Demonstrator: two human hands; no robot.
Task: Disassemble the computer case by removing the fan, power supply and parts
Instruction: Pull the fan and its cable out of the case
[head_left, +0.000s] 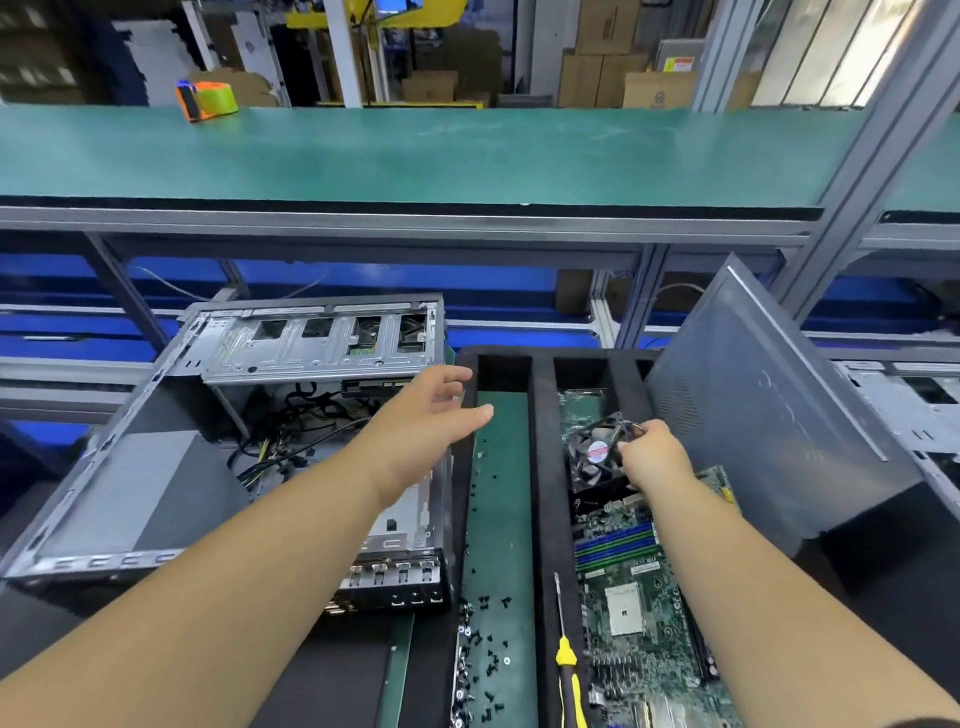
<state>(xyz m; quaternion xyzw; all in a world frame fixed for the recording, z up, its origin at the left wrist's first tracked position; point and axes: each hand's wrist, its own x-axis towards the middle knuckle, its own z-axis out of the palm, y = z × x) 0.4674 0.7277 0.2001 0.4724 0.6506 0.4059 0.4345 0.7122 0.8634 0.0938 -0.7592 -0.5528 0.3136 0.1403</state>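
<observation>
Over the black tray (545, 467), right hand (655, 457) grips a square black fan (592, 452); left hand (431, 410) spread.

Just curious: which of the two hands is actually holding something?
The right hand: it grips the small black fan over the tray. The left hand is open, holding nothing.

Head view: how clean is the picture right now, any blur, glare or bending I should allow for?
Head view: wide-angle bending bows the green shelf and splays the frame posts; even overhead light, soft shadows; the fan in the right hand and the motherboard read sharply; the open left hand is slightly soft at the fingertips; the case interior is dim; background boxes are hazy.
</observation>
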